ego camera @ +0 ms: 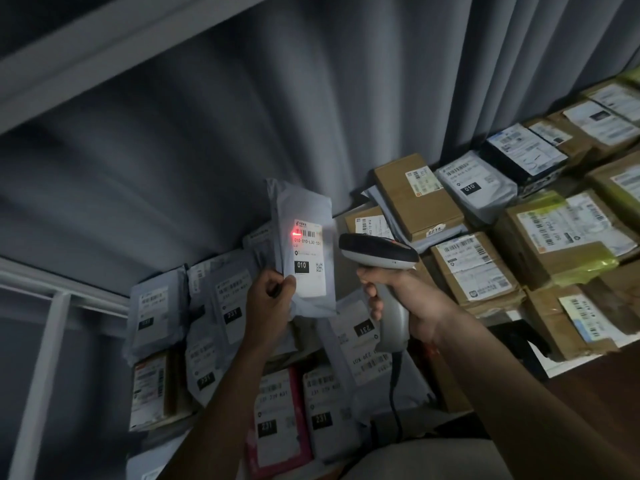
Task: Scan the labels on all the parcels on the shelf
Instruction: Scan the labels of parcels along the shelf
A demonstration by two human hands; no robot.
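Far left: white metal shelf frame (41, 358), dim grey curtain (242, 133) behind. Next to it, a cluster of grey plastic mailer bags (156, 317) with white labels, several marked "231", leaning and overlapping on the shelf; below them a pink mailer bag (277, 420) lying flat. Centre: left hand (268, 299), grip closed on the lower left corner of a grey plastic mailer parcel (301, 216), thumb pinching the front, parcel held upright above the pile. On its face, a white shipping label (308, 258) with barcode, "010" in a black box, and a red scanner dot at the barcode's left end. Just right: right hand (398, 299), grip wrapped round the handle of a grey and black handheld barcode scanner (379, 252), head aimed left at the label, black cable (394, 393) hanging below. Further right: rows of brown cardboard boxes (478, 268) with white labels, lying flat, some bound with yellow tape.
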